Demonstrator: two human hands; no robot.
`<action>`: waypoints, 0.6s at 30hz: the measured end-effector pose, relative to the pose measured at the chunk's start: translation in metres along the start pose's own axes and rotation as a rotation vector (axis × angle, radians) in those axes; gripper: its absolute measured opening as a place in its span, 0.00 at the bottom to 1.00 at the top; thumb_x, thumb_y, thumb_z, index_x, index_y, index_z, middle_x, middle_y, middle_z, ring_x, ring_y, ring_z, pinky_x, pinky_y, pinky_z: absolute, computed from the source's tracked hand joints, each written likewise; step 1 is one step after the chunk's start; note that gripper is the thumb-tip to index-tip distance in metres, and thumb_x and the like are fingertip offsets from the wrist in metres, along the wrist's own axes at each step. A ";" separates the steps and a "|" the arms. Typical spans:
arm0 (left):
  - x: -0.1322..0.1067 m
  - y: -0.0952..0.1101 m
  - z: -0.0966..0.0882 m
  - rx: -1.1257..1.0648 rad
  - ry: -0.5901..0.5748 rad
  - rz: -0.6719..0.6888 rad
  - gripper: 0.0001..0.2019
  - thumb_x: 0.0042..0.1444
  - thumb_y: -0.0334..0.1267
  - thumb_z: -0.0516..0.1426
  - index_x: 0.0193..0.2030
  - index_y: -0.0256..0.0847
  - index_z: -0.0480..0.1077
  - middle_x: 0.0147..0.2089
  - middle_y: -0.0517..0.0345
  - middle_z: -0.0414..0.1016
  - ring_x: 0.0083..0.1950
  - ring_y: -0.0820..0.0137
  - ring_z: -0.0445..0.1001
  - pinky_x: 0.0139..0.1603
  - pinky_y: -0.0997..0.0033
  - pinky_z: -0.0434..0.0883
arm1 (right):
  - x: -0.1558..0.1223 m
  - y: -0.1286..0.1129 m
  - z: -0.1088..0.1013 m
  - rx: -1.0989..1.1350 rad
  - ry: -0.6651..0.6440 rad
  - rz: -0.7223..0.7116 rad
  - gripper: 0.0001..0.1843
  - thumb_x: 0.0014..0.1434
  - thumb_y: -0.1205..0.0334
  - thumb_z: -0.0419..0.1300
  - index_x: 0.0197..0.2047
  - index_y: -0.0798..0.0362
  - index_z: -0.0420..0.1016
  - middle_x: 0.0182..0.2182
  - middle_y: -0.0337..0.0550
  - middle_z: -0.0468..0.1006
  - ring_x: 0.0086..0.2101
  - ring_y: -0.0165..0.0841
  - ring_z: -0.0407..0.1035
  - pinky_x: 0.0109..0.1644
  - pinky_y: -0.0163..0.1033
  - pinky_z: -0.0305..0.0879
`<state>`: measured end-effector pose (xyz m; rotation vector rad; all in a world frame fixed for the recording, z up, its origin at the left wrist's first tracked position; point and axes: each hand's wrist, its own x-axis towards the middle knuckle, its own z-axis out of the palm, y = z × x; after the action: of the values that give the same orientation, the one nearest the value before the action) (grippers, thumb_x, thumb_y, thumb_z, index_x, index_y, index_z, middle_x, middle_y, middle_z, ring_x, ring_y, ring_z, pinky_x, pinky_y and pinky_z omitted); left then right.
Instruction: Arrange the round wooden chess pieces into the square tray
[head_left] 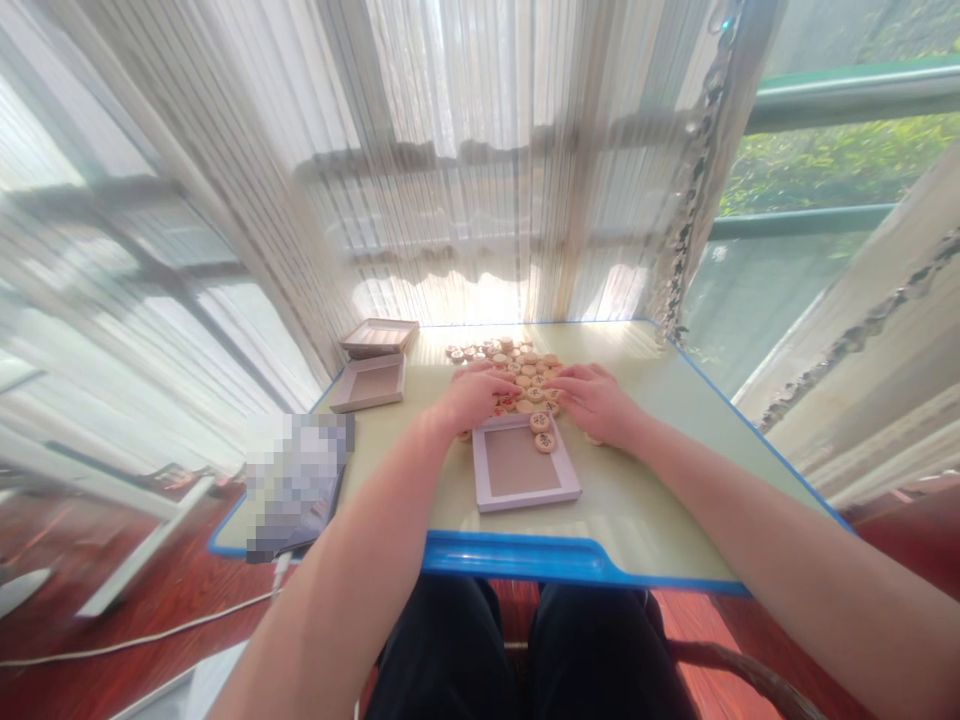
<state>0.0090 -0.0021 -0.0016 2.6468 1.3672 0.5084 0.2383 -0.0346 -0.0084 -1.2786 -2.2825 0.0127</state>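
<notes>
A pile of round wooden Chinese chess pieces point(529, 370), marked with black or red characters, lies spread over the tabletop in front of me. At the pile's left side, my left hand point(478, 392) rests with its fingers stretched over some pieces. My right hand point(596, 402) reaches in from the right, fingers extended and touching pieces at the near edge. Between my forearms sits a shallow open box point(525, 495). Two pieces with black characters, one chess piece point(544, 442) nearer me, are at its far right corner. What lies beneath my palms is hidden.
Another shallow box point(369, 384) and a stacked box or lid point(381, 332) stand at the back left. A pixelated package point(300, 485) lies at the left edge. The pale table point(675, 490) has a blue rim with a tray point(517, 557) in front. Sheer curtains point(480, 180) hang behind.
</notes>
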 end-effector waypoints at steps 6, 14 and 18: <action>0.000 0.001 -0.005 -0.050 -0.013 -0.004 0.16 0.55 0.33 0.50 0.45 0.47 0.76 0.52 0.64 0.75 0.57 0.67 0.67 0.62 0.68 0.60 | 0.002 -0.018 -0.005 0.104 -0.138 -0.073 0.22 0.62 0.60 0.44 0.53 0.43 0.73 0.53 0.38 0.72 0.53 0.40 0.59 0.60 0.50 0.51; 0.001 0.007 -0.009 -0.047 0.020 0.072 0.15 0.59 0.42 0.49 0.37 0.44 0.77 0.47 0.58 0.76 0.52 0.67 0.70 0.59 0.69 0.62 | 0.002 -0.023 -0.010 0.173 -0.221 -0.045 0.29 0.66 0.52 0.34 0.45 0.44 0.77 0.50 0.35 0.75 0.53 0.38 0.60 0.59 0.48 0.49; 0.001 0.009 -0.008 -0.069 -0.048 0.099 0.19 0.61 0.45 0.45 0.36 0.44 0.77 0.49 0.60 0.76 0.52 0.68 0.69 0.59 0.69 0.61 | 0.003 -0.018 -0.012 0.118 -0.182 0.010 0.31 0.66 0.52 0.33 0.42 0.46 0.78 0.46 0.37 0.77 0.51 0.38 0.62 0.57 0.46 0.52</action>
<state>0.0139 -0.0076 0.0084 2.6624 1.1879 0.4900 0.2276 -0.0447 0.0077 -1.2723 -2.3874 0.2738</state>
